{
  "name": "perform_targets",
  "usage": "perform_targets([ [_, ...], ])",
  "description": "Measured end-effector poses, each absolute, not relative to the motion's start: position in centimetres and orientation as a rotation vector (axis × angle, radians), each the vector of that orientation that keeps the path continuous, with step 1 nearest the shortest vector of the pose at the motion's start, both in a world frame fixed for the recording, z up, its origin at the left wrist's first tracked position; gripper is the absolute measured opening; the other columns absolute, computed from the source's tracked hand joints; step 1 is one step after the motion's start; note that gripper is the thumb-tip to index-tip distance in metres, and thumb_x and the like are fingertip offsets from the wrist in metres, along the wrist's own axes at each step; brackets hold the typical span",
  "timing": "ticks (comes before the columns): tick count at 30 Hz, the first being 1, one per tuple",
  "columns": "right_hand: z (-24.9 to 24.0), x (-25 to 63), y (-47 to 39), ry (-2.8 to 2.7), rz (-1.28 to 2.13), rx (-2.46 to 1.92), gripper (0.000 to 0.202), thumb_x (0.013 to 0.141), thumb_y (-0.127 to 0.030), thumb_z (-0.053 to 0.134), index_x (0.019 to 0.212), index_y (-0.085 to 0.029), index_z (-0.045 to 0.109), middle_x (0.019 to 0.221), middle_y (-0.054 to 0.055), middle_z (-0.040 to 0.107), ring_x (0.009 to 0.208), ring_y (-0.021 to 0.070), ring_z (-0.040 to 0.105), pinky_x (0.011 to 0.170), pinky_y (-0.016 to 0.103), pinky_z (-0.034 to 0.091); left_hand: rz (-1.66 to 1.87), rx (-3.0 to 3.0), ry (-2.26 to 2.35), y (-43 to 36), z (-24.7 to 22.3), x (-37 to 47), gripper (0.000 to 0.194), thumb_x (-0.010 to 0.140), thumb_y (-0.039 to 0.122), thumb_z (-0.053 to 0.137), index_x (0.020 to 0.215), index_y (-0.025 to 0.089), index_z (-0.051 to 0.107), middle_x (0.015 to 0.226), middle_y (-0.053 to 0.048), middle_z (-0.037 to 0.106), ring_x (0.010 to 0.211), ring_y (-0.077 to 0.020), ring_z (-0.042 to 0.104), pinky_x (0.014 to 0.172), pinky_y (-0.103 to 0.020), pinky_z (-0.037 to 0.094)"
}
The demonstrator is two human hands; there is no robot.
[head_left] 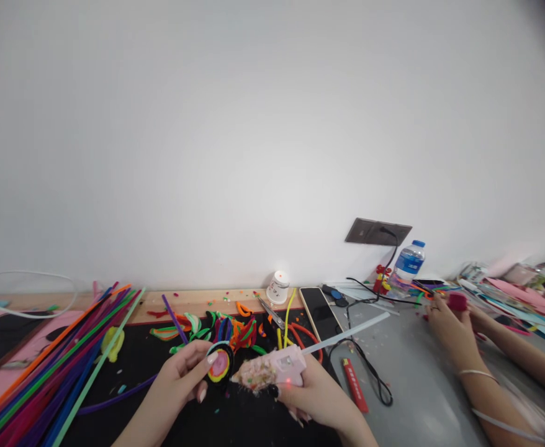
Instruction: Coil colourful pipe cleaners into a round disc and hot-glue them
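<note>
My left hand (182,376) pinches a coiled pipe-cleaner disc (219,365), pink in the middle with yellow, red, black and pale blue rings. In my right hand (310,397) is a pink hot glue gun (286,365), its front crusted with stuck bits and a small red light glowing on its side. The nozzle points left, close beside the disc; whether it touches cannot be made out. A translucent glue stick (347,332) juts from the gun's back end. Behind both hands lie several folded, twisted pipe cleaners (244,332) on the black mat (161,406).
Long loose pipe cleaners (81,354) spread at left. Behind are scissors (272,311), a paper cup (278,287) and a phone (319,313). A black cable (384,388) runs to the wall socket (377,231). Right are a red box cutter (355,385), a water bottle (409,264) and a co-worker's hands (452,326).
</note>
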State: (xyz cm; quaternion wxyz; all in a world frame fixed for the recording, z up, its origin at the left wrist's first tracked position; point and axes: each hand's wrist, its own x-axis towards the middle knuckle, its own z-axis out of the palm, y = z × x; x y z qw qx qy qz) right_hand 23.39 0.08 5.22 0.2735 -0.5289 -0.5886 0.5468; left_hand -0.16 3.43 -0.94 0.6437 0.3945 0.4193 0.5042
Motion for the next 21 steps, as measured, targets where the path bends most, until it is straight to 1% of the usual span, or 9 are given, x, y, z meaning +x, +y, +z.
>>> perform_targets([
  [6,5.08,23.38,0.11,-1.595,1.476,-1.425,0.025,0.068,-0.021,0.056,0.09,-0.016,0.048,0.045,-0.012,0.045,0.034,0.0038,0.037,0.032,0.013,0.027,1.142,0.892,0.963,3.44,-0.58,-0.02,0.032,0.058,0.04,0.079,0.074,0.017,0.065,0.056,0.005,0.062,0.034,-0.0032,0.039,0.035,-0.015,0.03],
  [16,5.52,22.85,-0.07,-1.616,1.465,-1.403,0.024,0.067,-0.019,0.055,0.091,-0.016,0.057,0.048,-0.01,0.044,0.034,0.0036,0.036,0.035,0.015,0.029,1.155,0.852,0.968,3.39,-0.55,0.14,0.037,0.053,0.045,0.08,0.072,0.017,0.064,0.053,0.005,0.061,0.031,-0.004,0.042,0.034,-0.017,0.033],
  [21,5.32,23.09,-0.02,-1.608,1.473,-1.413,0.027,0.068,-0.02,0.057,0.094,-0.015,0.055,0.05,-0.01,0.047,0.036,0.0042,0.037,0.037,0.015,0.03,1.157,0.845,0.951,3.47,-0.59,0.16,0.036,0.054,0.043,0.08,0.072,0.017,0.064,0.053,0.005,0.061,0.031,-0.0036,0.042,0.034,-0.016,0.034],
])
